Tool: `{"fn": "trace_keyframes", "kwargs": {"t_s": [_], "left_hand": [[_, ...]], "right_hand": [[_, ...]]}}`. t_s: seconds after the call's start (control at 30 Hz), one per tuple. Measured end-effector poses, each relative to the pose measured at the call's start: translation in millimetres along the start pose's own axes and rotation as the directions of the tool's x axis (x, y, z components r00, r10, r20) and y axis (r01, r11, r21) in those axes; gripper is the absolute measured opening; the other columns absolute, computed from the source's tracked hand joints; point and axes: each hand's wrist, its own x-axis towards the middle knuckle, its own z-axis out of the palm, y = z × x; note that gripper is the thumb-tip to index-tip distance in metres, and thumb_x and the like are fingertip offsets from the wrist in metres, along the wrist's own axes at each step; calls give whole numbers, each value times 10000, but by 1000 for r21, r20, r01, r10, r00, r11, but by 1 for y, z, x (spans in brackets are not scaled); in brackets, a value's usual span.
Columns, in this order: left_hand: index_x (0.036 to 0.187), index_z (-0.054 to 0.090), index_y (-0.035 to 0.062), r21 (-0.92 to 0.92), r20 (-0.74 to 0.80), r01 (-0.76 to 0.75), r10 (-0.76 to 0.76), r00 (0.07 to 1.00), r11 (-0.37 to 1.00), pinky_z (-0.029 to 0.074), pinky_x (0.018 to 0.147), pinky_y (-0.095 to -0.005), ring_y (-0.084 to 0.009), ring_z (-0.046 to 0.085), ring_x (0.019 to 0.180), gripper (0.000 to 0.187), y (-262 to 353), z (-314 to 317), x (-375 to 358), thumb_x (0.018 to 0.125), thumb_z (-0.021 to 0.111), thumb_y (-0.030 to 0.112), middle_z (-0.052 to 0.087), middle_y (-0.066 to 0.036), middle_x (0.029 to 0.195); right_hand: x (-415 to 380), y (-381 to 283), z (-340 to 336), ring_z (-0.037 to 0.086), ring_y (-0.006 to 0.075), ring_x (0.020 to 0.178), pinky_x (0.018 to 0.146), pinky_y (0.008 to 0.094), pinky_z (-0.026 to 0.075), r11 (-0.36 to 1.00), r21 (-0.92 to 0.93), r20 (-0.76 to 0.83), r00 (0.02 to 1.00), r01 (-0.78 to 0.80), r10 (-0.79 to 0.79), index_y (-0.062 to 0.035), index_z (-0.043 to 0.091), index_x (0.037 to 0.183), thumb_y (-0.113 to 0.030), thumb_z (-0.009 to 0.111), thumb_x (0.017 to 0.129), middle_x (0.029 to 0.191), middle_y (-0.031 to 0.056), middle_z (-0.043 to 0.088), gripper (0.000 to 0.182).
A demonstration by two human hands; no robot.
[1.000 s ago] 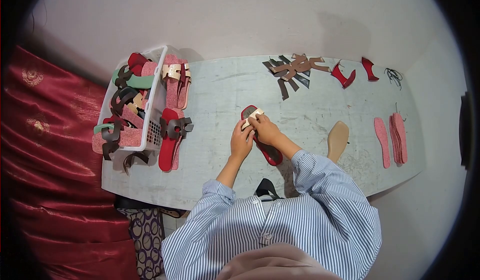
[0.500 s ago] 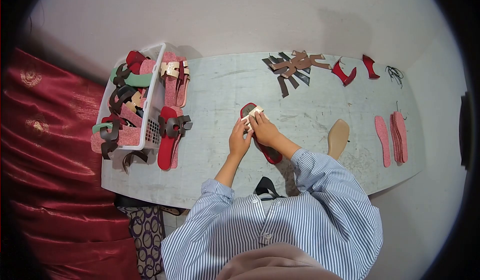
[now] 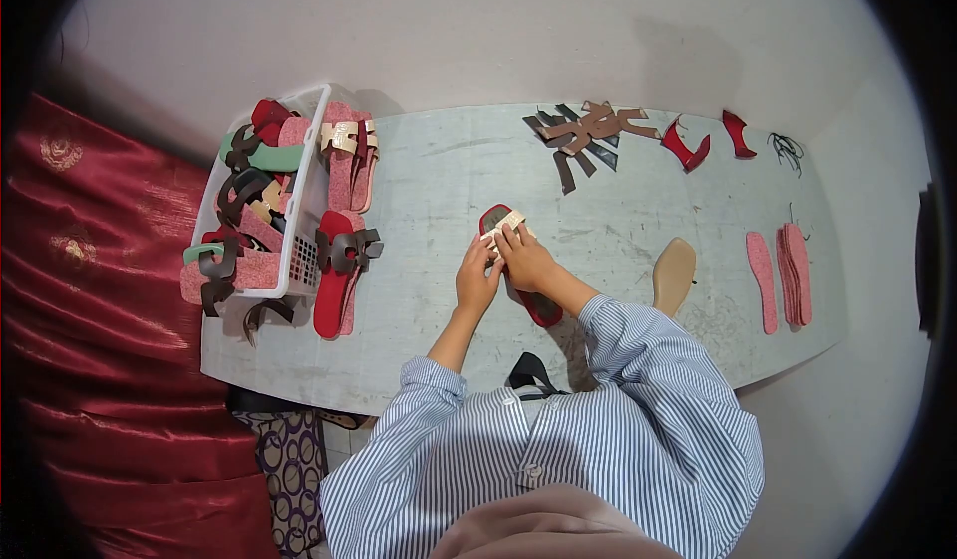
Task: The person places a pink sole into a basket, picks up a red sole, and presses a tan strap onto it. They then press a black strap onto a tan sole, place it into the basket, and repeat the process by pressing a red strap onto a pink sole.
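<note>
In front of me on the table lies a red-edged sandal sole (image 3: 543, 310) with a dark grey-green face, tilted slightly. A cream strap (image 3: 512, 222) crosses its upper part. My left hand (image 3: 478, 277) grips the strap's left side at the sole's edge, fingers bent. Over the strap's middle and right, my right hand (image 3: 528, 263) presses with closed fingers, hiding much of the sole's centre. The fingertips cover where strap and sole meet.
A white basket (image 3: 307, 210) of sandal parts stands left, beside red soles with brown straps (image 3: 334, 300). Brown and black straps (image 3: 588, 135) and red pieces (image 3: 688, 150) lie at the back. A beige sole (image 3: 675, 275) and pink soles (image 3: 795, 275) are right.
Both hands stay on the strap and sole almost unmoved. My right fingers have shifted very slightly on the strap.
</note>
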Motion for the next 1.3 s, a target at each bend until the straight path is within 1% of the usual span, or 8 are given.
{"fn": "trace_keyframes", "kwargs": {"t_s": [0.17, 0.23, 0.47, 0.67, 0.9, 1.07, 1.13, 1.3], "left_hand": [[806, 537, 13, -6, 23, 0, 0, 1000, 1000, 423, 864, -367, -335, 408, 1174, 117, 1, -3, 0, 718, 609, 41, 530, -155, 1137], [809, 537, 10, -41, 32, 26, -24, 999, 999, 413, 876, -370, -337, 404, 1177, 102, 1, -3, 0, 728, 591, 39, 527, -158, 1141], [812, 533, -4, -97, 33, 35, -32, 999, 995, 348, 938, -385, -357, 386, 1188, 85, 2, -4, 0, 791, 460, 36, 523, -170, 1147], [842, 547, -13, -154, 37, 54, -49, 998, 987, 334, 949, -380, -357, 373, 1197, 153, -2, -3, -2, 821, 404, 39, 519, -176, 1150], [850, 561, -9, -150, 31, 46, -42, 999, 988, 341, 939, -368, -341, 349, 1215, 187, -2, -1, -1, 845, 410, 100, 481, -167, 1202], [962, 514, 2, -147, -103, 80, -96, 990, 986, 267, 990, -391, -370, 309, 1229, 203, 9, -7, -2, 819, 385, 67, 399, -222, 1258], [990, 499, 19, -117, -118, 78, -92, 989, 990, 291, 973, -385, -357, 316, 1226, 204, 3, -6, -2, 826, 398, 86, 395, -201, 1266], [1018, 484, 32, -57, -97, 73, -79, 992, 996, 315, 957, -382, -341, 325, 1223, 211, 1, -6, -2, 840, 406, 115, 393, -183, 1270]], "right_hand": [[-6, -8, -13, 203, 422, 1257, 1004, 467, 251, 999, 5, 82, 996, -44, 43, 23, 269, 1304, -360, 512, 708, 1351, 266, 224, 749], [-6, -7, -4, 191, 389, 1274, 1014, 461, 233, 999, 36, -30, 1000, 3, -2, 43, 253, 1303, -412, 523, 666, 1353, 268, 217, 828], [-9, 4, -1, 222, 367, 1269, 1017, 450, 228, 990, 128, -48, 997, 62, -57, 45, 276, 1287, -418, 547, 693, 1347, 263, 235, 800], [-9, -1, 6, 258, 368, 1251, 1004, 457, 250, 985, 161, -144, 989, 66, -43, 43, 284, 1278, -338, 561, 727, 1337, 257, 257, 725], [0, -12, 14, 277, 413, 1226, 976, 503, 261, 999, -16, -128, 991, -30, 28, 64, 295, 1260, -224, 542, 731, 1307, 282, 290, 651], [12, -24, 27, 310, 443, 1194, 943, 535, 279, 986, -107, -202, 974, -128, 104, 92, 314, 1235, -193, 532, 741, 1264, 316, 327, 611], [14, -28, 28, 342, 413, 1187, 942, 509, 295, 967, -90, -252, 944, -240, 211, 83, 338, 1225, -151, 513, 770, 1261, 282, 360, 541], [9, -16, 15, 352, 416, 1172, 916, 515, 321, 964, 173, -315, 916, -201, 248, 79, 359, 1189, -88, 514, 754, 1253, 274, 366, 491]]}}
